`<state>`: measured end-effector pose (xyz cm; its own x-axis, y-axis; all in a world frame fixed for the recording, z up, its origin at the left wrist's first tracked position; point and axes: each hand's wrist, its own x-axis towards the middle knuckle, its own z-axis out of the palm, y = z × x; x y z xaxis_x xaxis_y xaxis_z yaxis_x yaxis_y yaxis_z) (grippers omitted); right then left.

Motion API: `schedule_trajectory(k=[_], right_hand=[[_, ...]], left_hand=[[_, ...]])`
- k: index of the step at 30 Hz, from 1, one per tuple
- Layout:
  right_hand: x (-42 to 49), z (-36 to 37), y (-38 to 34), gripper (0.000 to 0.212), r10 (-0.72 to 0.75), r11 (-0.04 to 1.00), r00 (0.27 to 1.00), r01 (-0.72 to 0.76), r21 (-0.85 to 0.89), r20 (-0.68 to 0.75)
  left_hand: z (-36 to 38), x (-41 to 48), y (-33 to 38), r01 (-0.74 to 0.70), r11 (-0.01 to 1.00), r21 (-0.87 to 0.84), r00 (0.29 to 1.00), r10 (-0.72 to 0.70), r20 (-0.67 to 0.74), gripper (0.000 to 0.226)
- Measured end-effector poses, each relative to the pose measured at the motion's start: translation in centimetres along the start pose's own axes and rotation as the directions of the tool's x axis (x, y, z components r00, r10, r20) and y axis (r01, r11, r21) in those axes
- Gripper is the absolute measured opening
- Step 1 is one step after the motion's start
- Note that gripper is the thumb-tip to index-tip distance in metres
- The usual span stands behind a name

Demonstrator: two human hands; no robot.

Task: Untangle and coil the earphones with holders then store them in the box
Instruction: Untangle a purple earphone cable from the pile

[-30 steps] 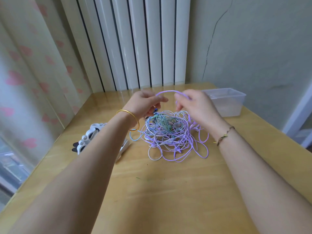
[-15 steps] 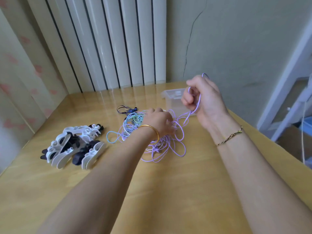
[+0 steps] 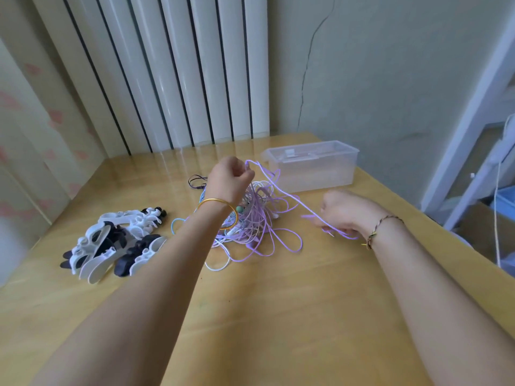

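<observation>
A tangle of earphones (image 3: 252,227), mostly purple with some white, blue and green cords, lies in the middle of the wooden table (image 3: 278,316). My left hand (image 3: 230,178) is raised over the heap and pinches a purple cord near its top. From there the purple cord (image 3: 287,195) runs taut down to my right hand (image 3: 341,211), which grips it low over the table, right of the heap. A pile of black and white holders (image 3: 111,243) lies at the left. The clear plastic box (image 3: 313,165) stands open behind the heap.
A white radiator (image 3: 172,71) and cracked wall stand behind the table. A patterned curtain (image 3: 33,129) hangs at the left. The table's right edge drops off toward a white frame and a hanging cable (image 3: 498,196). A dark blue earphone cord (image 3: 196,181) lies beyond the heap.
My right hand came down from a raised position by the box to low over the table at the right, drawing the purple cord out. My left hand rose from the heap, lifting the cord.
</observation>
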<state>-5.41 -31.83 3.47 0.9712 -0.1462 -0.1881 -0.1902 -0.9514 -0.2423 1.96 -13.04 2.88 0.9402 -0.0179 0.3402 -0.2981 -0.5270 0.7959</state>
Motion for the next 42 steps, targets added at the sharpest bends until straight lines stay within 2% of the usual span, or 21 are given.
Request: schedule_trajectory(k=[2, 4, 5, 7, 8, 10, 11, 12, 14, 16, 18, 20, 22, 25, 26, 28, 29, 31, 33, 37, 42], right_hand=[[-0.1, -0.1, 0.1, 0.041, 0.012, 0.992, 0.997, -0.003, -0.126, 0.076], [0.1, -0.3, 0.1, 0.037, -0.003, 0.991, 0.991, 0.021, -0.136, 0.135], [0.3, -0.4, -0.1, 0.029, -0.021, 0.996, 0.994, 0.03, -0.082, 0.111], [1.0, -0.9, -0.7, 0.019, -0.05, 0.983, 0.989, 0.073, 0.168, -0.137], [1.3, -1.3, -1.2, 0.018, -0.041, 0.928, 0.957, 0.143, 0.345, -0.287], [0.8, -2.4, -2.6, 0.026, -0.006, 0.665, 0.899, 0.331, 0.67, -0.438], [0.4, -2.9, -3.4, 0.025, -0.016, 0.539, 0.882, 0.404, 0.739, -0.471], [0.1, -3.3, -4.1, 0.019, -0.05, 0.484, 0.86, 0.465, 0.741, -0.507], [-0.3, -3.5, -5.1, 0.009, -0.196, 0.565, 0.84, 0.518, 0.643, -0.505], [-0.2, -3.1, -5.4, 0.014, -0.295, 0.687, 0.857, 0.497, 0.53, -0.422], [0.0, -2.7, -5.2, 0.01, -0.271, 0.719, 0.872, 0.465, 0.516, -0.407], [0.2, -2.4, -4.4, 0.005, -0.206, 0.69, 0.9, 0.413, 0.595, -0.385], [0.3, -2.4, -3.1, 0.011, -0.192, 0.712, 0.941, 0.33, 0.619, -0.28], [-0.3, -2.6, -1.7, 0.016, -0.195, 0.924, 0.981, 0.187, 0.335, -0.008], [-0.5, -2.5, -1.7, 0.028, -0.183, 0.954, 0.983, 0.175, 0.245, 0.01], [-0.3, -2.7, -2.4, 0.056, -0.193, 0.928, 0.973, 0.224, 0.298, -0.128], [-0.3, -2.8, -3.0, 0.058, -0.207, 0.872, 0.949, 0.289, 0.396, -0.238], [-0.2, -2.7, -4.3, 0.042, -0.218, 0.838, 0.887, 0.384, 0.389, -0.407], [0.5, -2.3, -4.8, 0.027, -0.232, 0.899, 0.869, 0.363, 0.246, -0.436], [0.8, -1.9, -5.2, 0.03, -0.2, 0.87, 0.835, 0.392, 0.299, -0.513], [0.5, -2.4, -5.7, 0.026, -0.101, 0.821, 0.629, 0.49, 0.293, -0.771]], left_hand=[[-0.5, 0.0, 0.3, -0.011, 0.985, -0.173, 1.0, 0.014, 0.019, 0.025], [-0.9, -0.1, 0.4, -0.053, 0.973, -0.226, 0.996, 0.067, 0.056, 0.025], [-0.9, -0.1, 0.5, -0.081, 0.972, -0.222, 0.992, 0.099, 0.073, 0.025], [-0.9, 0.0, 0.3, -0.137, 0.974, -0.182, 0.983, 0.156, 0.094, 0.026], [-0.9, 0.0, 0.3, -0.159, 0.975, -0.157, 0.979, 0.176, 0.102, 0.027], [-0.9, 0.0, 0.1, -0.199, 0.974, -0.106, 0.97, 0.211, 0.122, 0.026], [-0.9, 0.1, 0.1, -0.214, 0.974, -0.079, 0.965, 0.224, 0.139, 0.026], [-1.0, 0.0, 0.1, -0.231, 0.972, -0.048, 0.959, 0.235, 0.157, 0.024], [-1.0, -0.1, 0.2, -0.261, 0.965, -0.006, 0.95, 0.258, 0.177, 0.022], [-1.0, -0.1, 0.4, -0.27, 0.963, -0.011, 0.947, 0.267, 0.178, 0.021], [-1.1, -0.1, 0.4, -0.251, 0.968, -0.001, 0.954, 0.247, 0.171, 0.023], [-1.2, -0.1, 0.1, -0.214, 0.977, -0.009, 0.969, 0.213, 0.128, 0.027], [-1.3, 0.0, -0.1, -0.189, 0.981, -0.032, 0.978, 0.191, 0.081, 0.027], [-1.5, 0.0, -0.1, -0.173, 0.982, -0.07, 0.982, 0.177, 0.06, 0.026], [-1.4, -0.1, 0.1, -0.182, 0.981, -0.072, 0.98, 0.187, 0.065, 0.026], [-1.2, -0.3, 0.6, -0.235, 0.97, -0.065, 0.965, 0.241, 0.1, 0.029], [-1.0, -0.5, 0.8, -0.261, 0.963, -0.067, 0.956, 0.267, 0.125, 0.03], [-0.8, -0.7, 1.2, -0.293, 0.952, -0.091, 0.939, 0.305, 0.16, 0.03], [-0.6, -0.8, 1.3, -0.302, 0.945, -0.127, 0.932, 0.32, 0.17, 0.027], [-0.5, -1.1, 1.2, -0.224, 0.96, -0.171, 0.953, 0.252, 0.166, 0.028], [0.2, -1.5, -0.1, -0.165, 0.984, 0.074, 0.939, 0.133, 0.316, 0.009]])
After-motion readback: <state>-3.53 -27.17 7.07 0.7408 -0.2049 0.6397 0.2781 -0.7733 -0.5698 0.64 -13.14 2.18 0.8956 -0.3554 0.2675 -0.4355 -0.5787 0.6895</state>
